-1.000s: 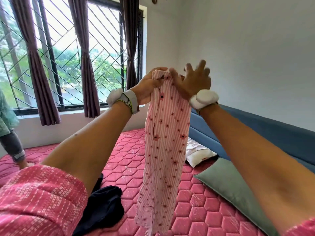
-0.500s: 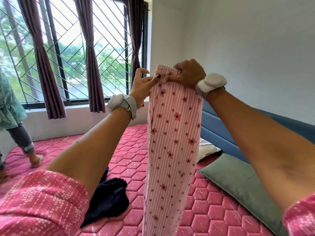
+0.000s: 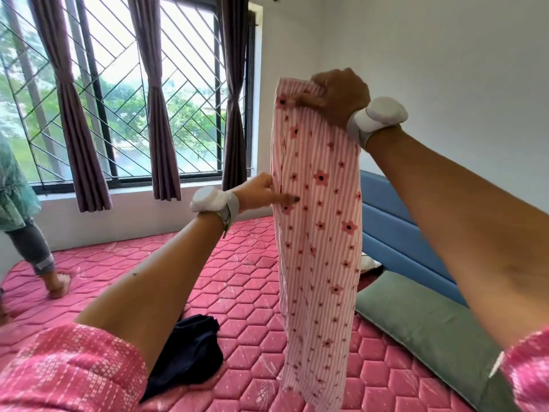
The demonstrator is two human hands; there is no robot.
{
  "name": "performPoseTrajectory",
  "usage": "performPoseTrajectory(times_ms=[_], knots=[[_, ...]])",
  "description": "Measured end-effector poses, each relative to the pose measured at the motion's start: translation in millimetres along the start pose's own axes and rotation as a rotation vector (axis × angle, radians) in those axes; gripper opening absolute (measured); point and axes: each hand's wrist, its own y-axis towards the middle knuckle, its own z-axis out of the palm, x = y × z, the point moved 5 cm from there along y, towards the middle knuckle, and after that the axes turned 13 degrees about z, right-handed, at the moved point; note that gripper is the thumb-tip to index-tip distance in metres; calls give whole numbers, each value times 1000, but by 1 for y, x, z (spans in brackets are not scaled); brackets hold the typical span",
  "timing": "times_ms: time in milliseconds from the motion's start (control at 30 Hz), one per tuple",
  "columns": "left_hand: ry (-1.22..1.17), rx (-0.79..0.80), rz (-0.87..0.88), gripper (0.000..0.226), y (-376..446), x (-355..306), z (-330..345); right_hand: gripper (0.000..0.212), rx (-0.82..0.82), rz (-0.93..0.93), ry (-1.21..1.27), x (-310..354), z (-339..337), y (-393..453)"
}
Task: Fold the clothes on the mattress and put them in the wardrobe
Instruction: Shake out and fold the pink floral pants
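Note:
A pink striped garment with a flower print (image 3: pixel 319 233) hangs lengthwise in front of me over the pink quilted mattress (image 3: pixel 243 281). My right hand (image 3: pixel 337 96) grips its top edge, held high. Lower down, my left hand (image 3: pixel 261 191) pinches the garment's left edge about a third of the way down, thumb lying across the front. A dark navy garment (image 3: pixel 190 355) lies crumpled on the mattress under my left arm. No wardrobe is in view.
A green pillow (image 3: pixel 430 331) and a white pillow (image 3: pixel 370 263) lie against the blue headboard (image 3: pixel 395 233) on the right. Another person's leg (image 3: pixel 35 251) stands on the mattress at far left. A barred window with purple curtains (image 3: pixel 160 114) fills the back wall.
My left hand let go of the garment's top and dropped down to its left edge. My right hand keeps the top and has lifted slightly.

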Motion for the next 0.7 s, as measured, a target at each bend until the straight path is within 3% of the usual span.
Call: performPoseTrajectory(times_ms=[67,167,233,333,433,600,700], knots=[[86,117,-10,9,-7,16,16,61,-45,-11,-35,1,-9,0],[262,175,-112,45,-20,49,36,66,-115,-30,-78,2,-22,2],[315,188,-174,48,-29,66,46,66,-141,-18,-82,1,-26,4],[230,13,-261,21,-43,77,47,64,-123,0,-64,-4,-30,6],[262,-215,-302,29,-58,88,35,63,-64,4,-22,-12,-29,8],[370,-109,-422,33,-89,95,40,59,-42,-9,101,-5,-33,4],[245,-301,-517,34,-114,110,31,61,-44,-8,173,1,-41,3]])
